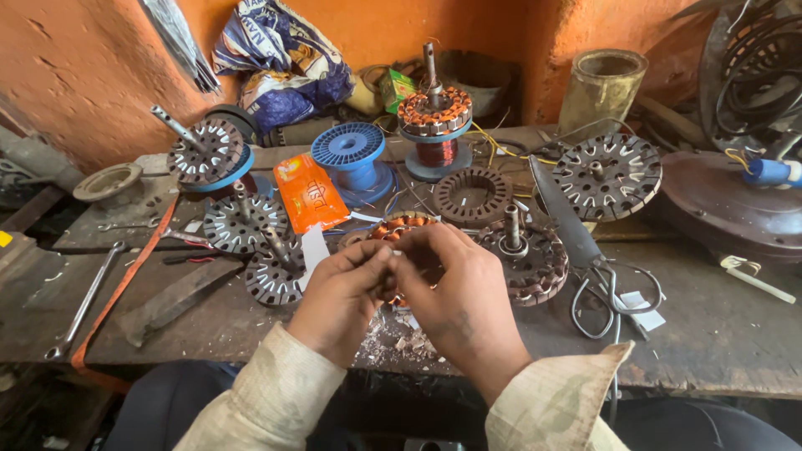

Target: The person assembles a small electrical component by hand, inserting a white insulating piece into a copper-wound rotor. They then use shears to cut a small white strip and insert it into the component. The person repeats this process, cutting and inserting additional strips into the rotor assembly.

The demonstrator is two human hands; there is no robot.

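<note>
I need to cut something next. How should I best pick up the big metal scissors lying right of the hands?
Probably by the two wire loop handles of the large metal scissors, which lie at the near end, toward the bench edge. Come in from the near right with the right hand; the long blade points away toward the wall, past a slotted round steel stator core.

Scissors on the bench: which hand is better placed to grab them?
Right, probably. The right hand is nearer the scissors, which lie to its right. The left hand would have to cross over. Both are pinched at the copper-wound stator.
</note>
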